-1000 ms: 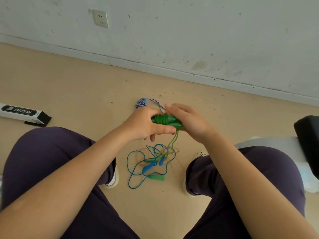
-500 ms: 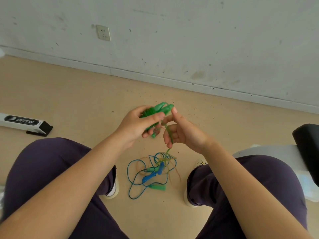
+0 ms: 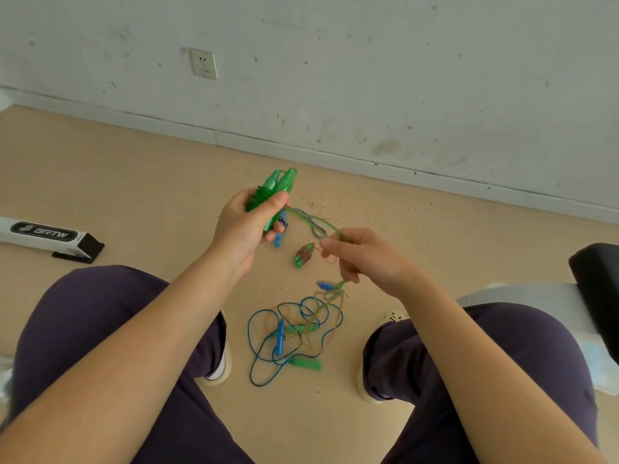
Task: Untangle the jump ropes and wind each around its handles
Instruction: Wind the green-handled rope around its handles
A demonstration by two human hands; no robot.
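Note:
My left hand [image 3: 246, 226] grips a pair of green handles [image 3: 276, 187] held together, their tips pointing up and away. A green rope [image 3: 310, 218] runs from them to my right hand [image 3: 363, 257], which pinches it and holds it taut, then drops to the floor. Between my feet lies a tangle of blue and green rope [image 3: 294, 329] with a blue handle [image 3: 279, 336] and a green handle [image 3: 306, 364]. A wound green-handled bundle [image 3: 303, 254] and a blue-and-white braided rope [image 3: 310, 222] lie on the floor beyond my hands.
I sit with my knees apart over a tan floor, a shoe [image 3: 217, 370] on each side of the tangle. A white box with a black end [image 3: 50, 237] lies at the left. A black and white object [image 3: 596, 289] stands at the right. A wall with a socket [image 3: 203, 63] runs behind.
My hands have moved apart: the right hand has pulled the green rope out to the right and down. The left hand has tilted the green handles more upright. The wound bundle has come into view.

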